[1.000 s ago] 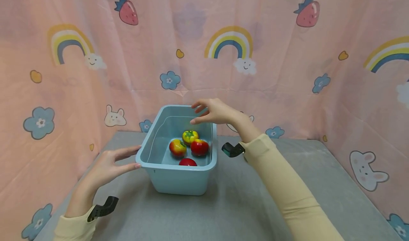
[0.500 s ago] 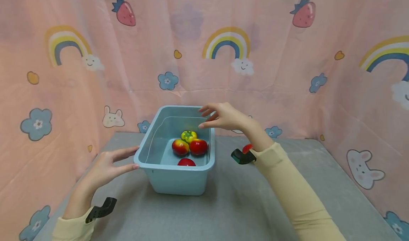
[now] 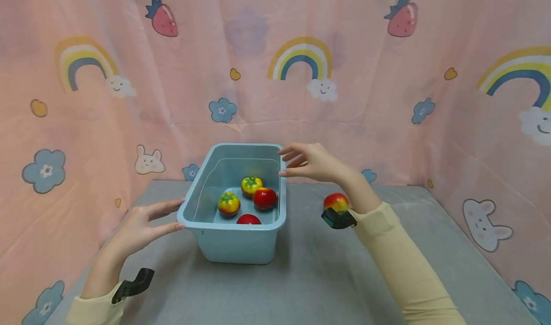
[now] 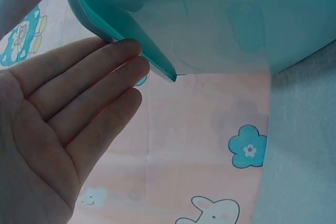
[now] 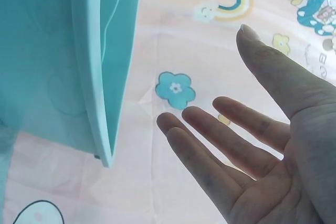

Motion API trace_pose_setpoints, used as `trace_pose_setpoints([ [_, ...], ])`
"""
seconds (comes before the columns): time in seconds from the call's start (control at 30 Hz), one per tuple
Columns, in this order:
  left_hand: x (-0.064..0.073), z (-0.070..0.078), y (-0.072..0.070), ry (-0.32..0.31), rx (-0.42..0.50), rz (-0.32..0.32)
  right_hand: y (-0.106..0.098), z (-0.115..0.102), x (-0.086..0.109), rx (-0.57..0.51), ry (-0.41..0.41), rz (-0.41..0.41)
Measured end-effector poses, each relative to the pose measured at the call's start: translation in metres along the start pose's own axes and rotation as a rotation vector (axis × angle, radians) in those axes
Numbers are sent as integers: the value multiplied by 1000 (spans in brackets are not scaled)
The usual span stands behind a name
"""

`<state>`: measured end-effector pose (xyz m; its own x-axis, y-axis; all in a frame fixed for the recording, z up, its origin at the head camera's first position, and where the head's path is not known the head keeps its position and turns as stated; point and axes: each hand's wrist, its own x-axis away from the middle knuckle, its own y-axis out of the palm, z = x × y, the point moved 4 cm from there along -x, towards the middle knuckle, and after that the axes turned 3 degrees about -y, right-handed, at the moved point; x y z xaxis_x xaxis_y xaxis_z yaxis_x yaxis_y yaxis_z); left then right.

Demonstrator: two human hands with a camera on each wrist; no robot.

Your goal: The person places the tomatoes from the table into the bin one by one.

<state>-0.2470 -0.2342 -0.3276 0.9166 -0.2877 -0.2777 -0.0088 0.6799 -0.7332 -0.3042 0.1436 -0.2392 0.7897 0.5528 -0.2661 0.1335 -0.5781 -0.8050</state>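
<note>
A light blue plastic bin [image 3: 236,243] stands on the grey table. Inside lie several round red and yellow fruits; a yellow-red one [image 3: 229,204] and another [image 3: 251,185] show green star-shaped tops, while a red one [image 3: 265,198] sits by the right wall. The front wall partly hides another red fruit [image 3: 248,219]. My left hand [image 3: 144,227], fingers extended, touches the bin's left rim; in the left wrist view its fingertips [image 4: 128,48] meet the edge. My right hand [image 3: 316,162] hovers at the right rim with loosely bent fingers, holding nothing, apart from the bin in the right wrist view.
To the right of the bin, a red and yellow fruit [image 3: 336,202] lies on the grey table [image 3: 327,277], partly behind the right wrist camera [image 3: 338,218]. A pink patterned curtain [image 3: 361,124] hangs around the back and sides.
My right hand has drawn back rightward from over the bin to its right rim. One fruit inside has rolled left, and the fruit on the table has come out from behind my arm.
</note>
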Motion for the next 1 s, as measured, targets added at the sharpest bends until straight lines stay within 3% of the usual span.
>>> trace_pose_setpoints([
  [1.0, 1, 0, -1, -7, -33, 11, -11, 58, 42, -31, 115, 8],
])
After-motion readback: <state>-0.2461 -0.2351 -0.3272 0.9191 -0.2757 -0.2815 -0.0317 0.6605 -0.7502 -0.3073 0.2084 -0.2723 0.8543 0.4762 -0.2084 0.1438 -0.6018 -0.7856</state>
